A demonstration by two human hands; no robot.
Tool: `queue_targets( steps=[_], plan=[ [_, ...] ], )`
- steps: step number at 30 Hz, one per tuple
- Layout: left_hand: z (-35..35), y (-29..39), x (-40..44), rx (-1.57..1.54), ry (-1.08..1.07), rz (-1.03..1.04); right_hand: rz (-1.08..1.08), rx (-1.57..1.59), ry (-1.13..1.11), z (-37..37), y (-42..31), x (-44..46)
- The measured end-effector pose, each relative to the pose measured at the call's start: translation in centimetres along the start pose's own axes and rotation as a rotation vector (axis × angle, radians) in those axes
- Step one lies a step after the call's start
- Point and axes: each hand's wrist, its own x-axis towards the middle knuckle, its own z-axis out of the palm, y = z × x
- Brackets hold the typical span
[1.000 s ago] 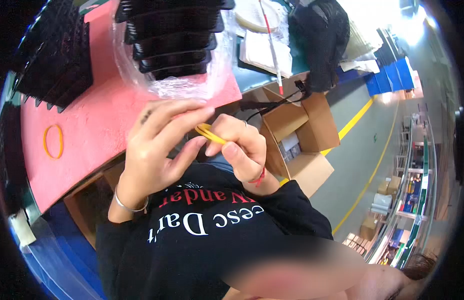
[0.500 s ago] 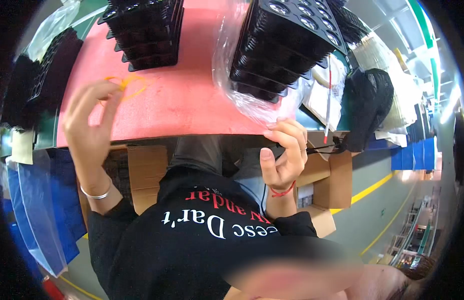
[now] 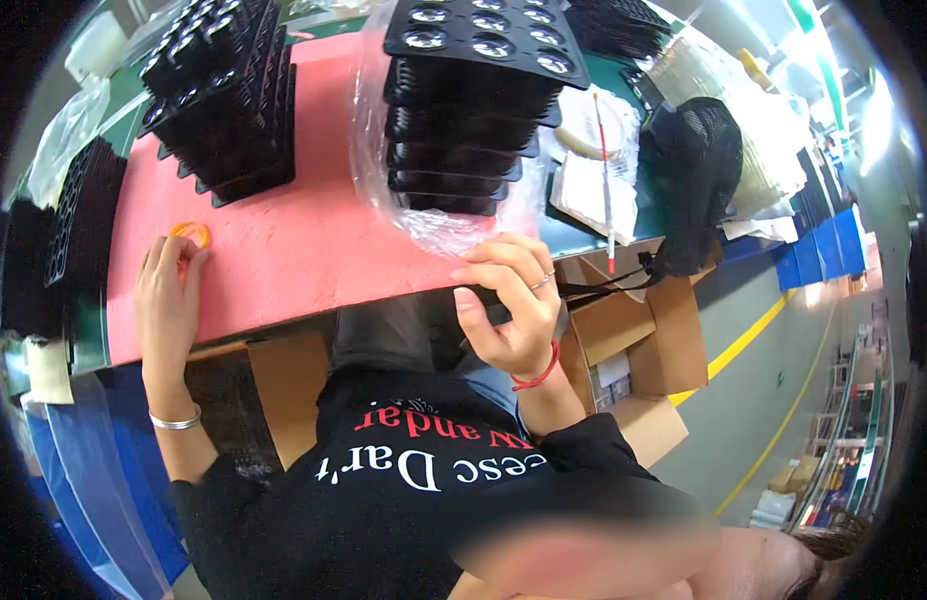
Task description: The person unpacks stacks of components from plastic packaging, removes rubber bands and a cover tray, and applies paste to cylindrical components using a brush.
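My left hand (image 3: 172, 290) rests on the pink mat (image 3: 314, 240) at the left, thumb and fingertips closed on a yellow-orange rubber band (image 3: 191, 233); how many loops there are cannot be made out. Over the mat's front edge, my right hand (image 3: 514, 305) is half curled, thumb apart from the fingers, with nothing visible in it. Its fingertips are beside the lower edge of a clear plastic bag (image 3: 439, 228). Inside the bag stands a tall stack of black trays (image 3: 454, 130) with round, shiny pockets. A second black tray stack (image 3: 234, 140) stands on the mat at the back left.
More black trays (image 3: 84, 215) stand at the far left. Right of the bag are white packets (image 3: 594, 195), a red-and-white stick (image 3: 606, 185) and black mesh cloth (image 3: 706, 165). An open cardboard box (image 3: 674, 340) sits below the table's right side. Blue sheeting (image 3: 104, 470) hangs at lower left.
My hands have parted from around the yellow bands. The left moved left and down to the mat; the right moved toward the bag and its fingers loosened. The view has shifted, bringing the left tray stack into sight.
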Motion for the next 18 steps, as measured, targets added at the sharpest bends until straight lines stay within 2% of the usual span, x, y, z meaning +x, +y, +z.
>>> queue_targets(
  steps=[2,4,8,9,13,15,16,18],
  plan=[
    [-0.4,0.1,0.1,0.033,-0.007,0.051,0.012,-0.002,0.009,0.0,0.0,-0.2],
    [-0.8,-1.6,0.4,0.192,-0.023,0.069,0.028,0.013,0.006,0.2,0.2,-0.5],
    [-3.6,-5.7,2.7,0.569,0.216,0.228,0.030,0.013,0.023,0.4,0.2,-0.6],
    [-4.5,-6.1,3.2,0.516,0.226,0.117,0.033,0.008,0.034,0.4,0.1,-0.6],
    [-5.7,-7.9,4.9,0.468,0.281,0.083,0.027,0.010,0.026,0.1,0.0,-0.5],
    [-5.5,-9.2,5.4,0.524,0.138,0.037,0.016,0.039,0.019,-0.3,0.0,-0.5],
    [-4.8,-10.6,5.3,0.502,0.165,0.054,0.020,0.035,0.028,-0.5,0.0,-0.6],
    [-4.8,-11.5,5.4,0.600,-0.039,0.019,-0.015,0.029,-0.002,-1.3,0.0,-0.7]
  ],
)
